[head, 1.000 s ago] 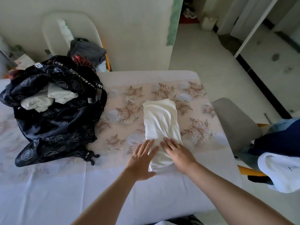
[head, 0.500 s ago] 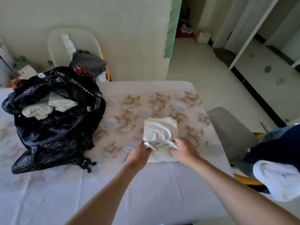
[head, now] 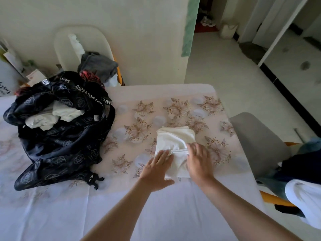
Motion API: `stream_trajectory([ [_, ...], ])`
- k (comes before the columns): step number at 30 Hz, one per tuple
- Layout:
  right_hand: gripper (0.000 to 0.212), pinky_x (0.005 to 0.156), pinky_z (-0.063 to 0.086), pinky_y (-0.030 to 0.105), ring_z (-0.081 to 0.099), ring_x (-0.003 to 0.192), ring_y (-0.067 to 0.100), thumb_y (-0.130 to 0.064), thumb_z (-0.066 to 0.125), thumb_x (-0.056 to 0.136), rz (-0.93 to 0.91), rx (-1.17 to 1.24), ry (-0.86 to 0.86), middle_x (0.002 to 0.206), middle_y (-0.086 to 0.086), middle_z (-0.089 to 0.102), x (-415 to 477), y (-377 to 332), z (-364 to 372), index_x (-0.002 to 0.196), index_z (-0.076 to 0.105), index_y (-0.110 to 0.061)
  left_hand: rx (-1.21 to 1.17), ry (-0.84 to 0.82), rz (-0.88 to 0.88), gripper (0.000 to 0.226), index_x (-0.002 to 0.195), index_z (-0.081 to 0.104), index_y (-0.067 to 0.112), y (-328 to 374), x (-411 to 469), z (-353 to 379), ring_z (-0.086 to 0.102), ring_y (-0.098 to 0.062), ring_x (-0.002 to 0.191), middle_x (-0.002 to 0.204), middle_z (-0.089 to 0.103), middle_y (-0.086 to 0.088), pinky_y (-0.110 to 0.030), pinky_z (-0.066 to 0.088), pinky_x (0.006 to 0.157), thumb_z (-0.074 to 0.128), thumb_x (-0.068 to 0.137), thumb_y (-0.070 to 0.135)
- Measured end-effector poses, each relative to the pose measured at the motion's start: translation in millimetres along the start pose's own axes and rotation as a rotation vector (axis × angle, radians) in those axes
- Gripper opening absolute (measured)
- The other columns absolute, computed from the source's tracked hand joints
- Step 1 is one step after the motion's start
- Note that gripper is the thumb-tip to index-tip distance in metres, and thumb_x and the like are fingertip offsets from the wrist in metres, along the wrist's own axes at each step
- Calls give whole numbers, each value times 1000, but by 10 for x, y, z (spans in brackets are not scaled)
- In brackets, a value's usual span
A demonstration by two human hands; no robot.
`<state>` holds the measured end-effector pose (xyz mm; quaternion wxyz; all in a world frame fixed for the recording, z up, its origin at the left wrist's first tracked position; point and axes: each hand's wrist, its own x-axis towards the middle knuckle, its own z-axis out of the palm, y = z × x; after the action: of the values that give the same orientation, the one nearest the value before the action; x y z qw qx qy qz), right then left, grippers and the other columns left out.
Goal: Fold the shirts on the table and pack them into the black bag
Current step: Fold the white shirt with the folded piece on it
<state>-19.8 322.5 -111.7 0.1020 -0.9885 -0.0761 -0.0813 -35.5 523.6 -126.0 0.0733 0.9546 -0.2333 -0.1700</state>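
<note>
- Found a broad counter [head: 156,214] filling the lower frame, draped in a pale lilac cloth with a pinkish panel of brown flower prints.
- Found a floppy black fabric bag [head: 60,145] with pale hexagon prints and white-lettered straps, slumped on the left part of the counter with its mouth gaping upward.
- Saw crumpled white garments [head: 57,115] lying inside the mouth of that bag.
- Noted a grey padded chair [head: 257,141] just beside the right edge of the counter.
- Noted a white moulded plastic chair [head: 90,40] behind the far left corner, against the wall, with a rumpled grey garment [head: 99,66] on its seat.
- Saw a heap of dark blue and white clothes [head: 302,171] at the right border of the frame.
- Found a white cotton shirt [head: 173,140], folded into a thick compact rectangle, lying on the flowered panel right of centre, well apart from the bag.
- Saw the left hand [head: 156,171] laid flat with straight fingers, fingertips pressing the near left edge of the shirt and palm on the cloth.
- Saw the right hand [head: 198,162] laid flat likewise, fingers spread over the near right part of the shirt.
- Found the two hands apart, gripping nothing, with a strip of white fabric showing between them.
</note>
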Motion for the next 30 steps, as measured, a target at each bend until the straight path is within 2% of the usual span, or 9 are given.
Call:
stream_trajectory([
  [2,54,103,42,44,49,126,31,-26,62,90,-290,33,-34,140,13,50,-117,9,87,140,50,-9,-10,-25,29,106,158,-1,26,-78,85,-29,-12,-14,151,164,-11,6,-36,6,123,60,81,63],
  [6,87,121,26,41,14,152,25,-51,43,86,-289,-33,-400,165,11,12,-251,197,246,158,17,-10,-53,122,100,96,155,26,23,-225,104,37,14,-19,150,164,13,0,-43,28,118,51,78,73],
  [10,86,111,40,38,32,146,19,-39,59,78,-249,0,-450,162,5,27,-130,286,174,154,30,-13,-129,174,34,76,144,43,27,-208,82,-1,31,-19,132,143,32,4,-35,54,84,65,74,48],
  [13,52,77,53,32,67,105,25,-41,56,76,-145,135,-386,120,1,69,2,259,-3,123,61,-20,-256,195,-42,55,123,62,27,-153,95,-183,53,-16,109,113,52,7,-22,51,72,66,69,37],
  [16,31,56,38,30,60,64,25,-51,43,72,-12,264,-366,66,-2,62,143,378,-105,77,54,-22,-447,152,-241,31,103,63,31,-126,90,-406,61,-11,77,85,61,11,-13,40,56,65,74,42],
  [18,36,55,40,29,57,56,17,-59,45,74,81,331,-325,57,-6,57,250,468,-128,77,53,-23,-614,158,-320,32,106,59,35,-153,137,-474,61,-10,66,78,64,10,-23,49,53,63,76,46],
  [21,32,47,41,22,57,54,10,-51,62,87,117,387,-232,65,-12,60,479,491,-105,99,65,-22,-764,238,-413,37,114,56,29,-184,366,-527,63,-12,67,83,67,6,-35,57,57,58,83,50],
  [25,35,47,31,18,53,61,11,-41,59,97,182,373,-171,80,-9,62,777,371,-71,122,60,-16,-588,470,-556,44,134,48,20,-180,669,-537,53,-19,110,130,51,-1,-36,49,90,54,95,39],
  [30,31,58,35,26,64,83,19,-37,45,104,269,297,-168,107,-1,70,1043,293,38,128,53,-19,-87,606,-94,34,129,58,20,-91,842,-484,49,-23,126,134,57,-1,-43,39,106,41,101,29],
])
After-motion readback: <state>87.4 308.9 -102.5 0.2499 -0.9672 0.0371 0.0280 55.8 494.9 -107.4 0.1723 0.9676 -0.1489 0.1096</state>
